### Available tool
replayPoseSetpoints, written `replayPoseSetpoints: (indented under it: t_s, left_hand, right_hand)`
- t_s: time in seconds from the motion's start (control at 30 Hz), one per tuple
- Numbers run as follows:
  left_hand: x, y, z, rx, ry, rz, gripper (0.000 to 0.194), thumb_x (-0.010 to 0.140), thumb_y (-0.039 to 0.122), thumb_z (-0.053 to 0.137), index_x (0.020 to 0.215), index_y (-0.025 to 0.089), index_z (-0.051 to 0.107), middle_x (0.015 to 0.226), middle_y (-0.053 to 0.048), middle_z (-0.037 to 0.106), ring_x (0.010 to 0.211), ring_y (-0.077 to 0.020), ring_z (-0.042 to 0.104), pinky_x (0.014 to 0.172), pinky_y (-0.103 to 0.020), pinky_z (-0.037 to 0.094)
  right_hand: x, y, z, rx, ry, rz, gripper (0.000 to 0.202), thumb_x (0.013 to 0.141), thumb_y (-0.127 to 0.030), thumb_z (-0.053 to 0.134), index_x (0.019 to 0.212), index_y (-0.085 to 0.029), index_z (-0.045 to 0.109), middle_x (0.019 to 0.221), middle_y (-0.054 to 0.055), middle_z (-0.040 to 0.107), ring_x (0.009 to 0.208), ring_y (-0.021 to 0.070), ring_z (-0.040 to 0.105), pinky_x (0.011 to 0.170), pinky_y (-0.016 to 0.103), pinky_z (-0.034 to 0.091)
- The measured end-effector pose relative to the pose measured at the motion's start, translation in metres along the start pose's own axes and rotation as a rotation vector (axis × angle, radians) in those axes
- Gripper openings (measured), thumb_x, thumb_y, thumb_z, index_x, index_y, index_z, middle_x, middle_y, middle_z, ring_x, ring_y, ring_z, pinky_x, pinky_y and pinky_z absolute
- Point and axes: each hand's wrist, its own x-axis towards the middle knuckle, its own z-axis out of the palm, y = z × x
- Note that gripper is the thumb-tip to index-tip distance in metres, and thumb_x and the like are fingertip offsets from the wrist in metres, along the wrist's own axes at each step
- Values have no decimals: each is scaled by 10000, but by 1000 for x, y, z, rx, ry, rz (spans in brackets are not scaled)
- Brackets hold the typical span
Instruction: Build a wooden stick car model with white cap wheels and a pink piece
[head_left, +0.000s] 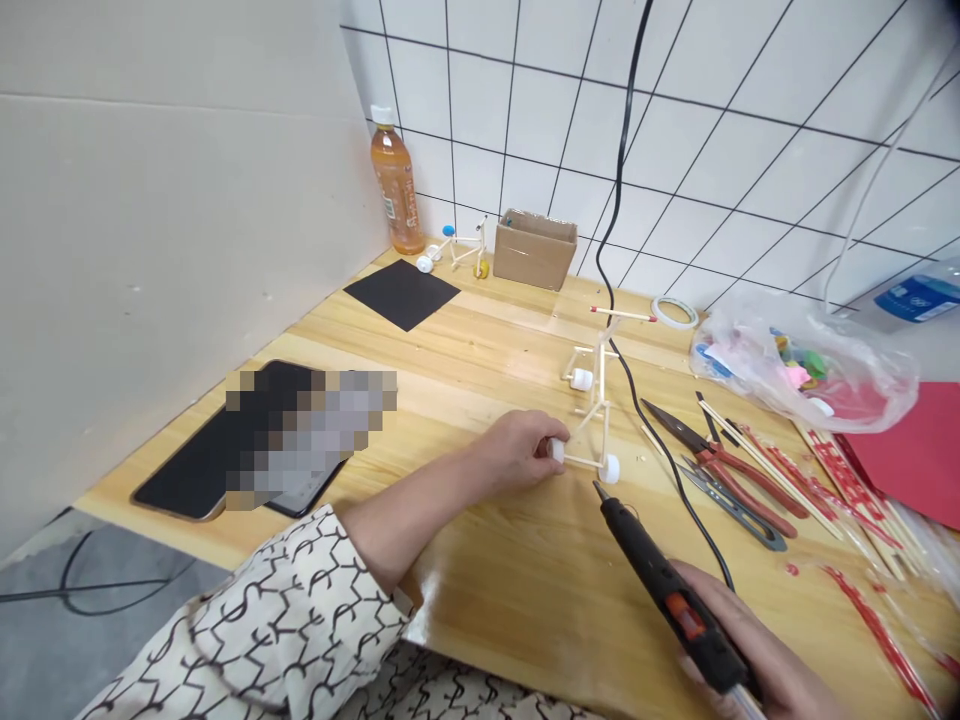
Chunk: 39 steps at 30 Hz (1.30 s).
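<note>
A small tricycle model (600, 390) made of thin wooden sticks stands on the wooden table (480, 560). White bottle caps serve as its wheels, and a red-tipped stick lies across its top. My left hand (519, 450) pinches the near-left white cap (556, 450) at the end of the axle stick. The other near cap (609, 469) sits at the axle's right end. In my right hand (750, 630) is a black glue gun (667, 585) with a red switch. Its nozzle points up and left, just below the right cap, apparently apart from it.
Pliers (720, 465), snips (739, 505), loose sticks (772, 465) and a plastic bag (810, 360) lie right. A black cord (619, 200) runs down behind the model. Left are phones (225, 450); behind stand a drink bottle (396, 185), another stick model (457, 245) and a cardboard box (534, 255).
</note>
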Motion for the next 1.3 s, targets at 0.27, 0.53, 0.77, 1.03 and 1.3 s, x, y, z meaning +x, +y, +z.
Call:
replayPoseSetpoints:
  t_s: [0.27,0.53,0.77,1.03,1.3]
  left_hand:
    - [0,0,0,5,-7,3,247,657,148,651,904,145,655,710,-1,594,644,-120,541,624,-214,444]
    - [0,-2,0,12,-21,7,244,666,174,644,908,148,656,699,6,583,629,-115,534,617,-214,436]
    - [0,-2,0,-12,-26,-21,270,652,190,654,918,149,662,664,19,580,614,-116,527,606,-219,422]
    - [-2,0,-1,-43,-29,-21,280,647,198,642,920,140,662,657,15,590,625,-128,540,596,-219,422]
    - [-1,0,-2,-9,-32,-11,270,642,198,635,904,145,671,672,7,600,626,-130,545,583,-211,418]
  right_hand:
    - [2,-17,12,12,0,-61,493,813,-487,487,1225,-225,551,1177,83,613,1060,268,587,845,308,517]
    - [2,-32,16,18,26,-19,460,821,-450,490,1222,-232,552,1173,74,617,1067,257,584,878,325,506]
    - [5,-44,18,26,58,42,376,827,-362,513,1176,-241,580,1173,43,625,1049,232,600,882,296,508]
    - [1,-53,10,-39,122,60,339,814,-373,524,1129,-280,611,991,23,699,876,238,667,712,290,574]
    - [5,-41,-10,-131,-20,91,324,834,-392,500,1101,-253,619,703,1,701,684,190,682,530,202,557]
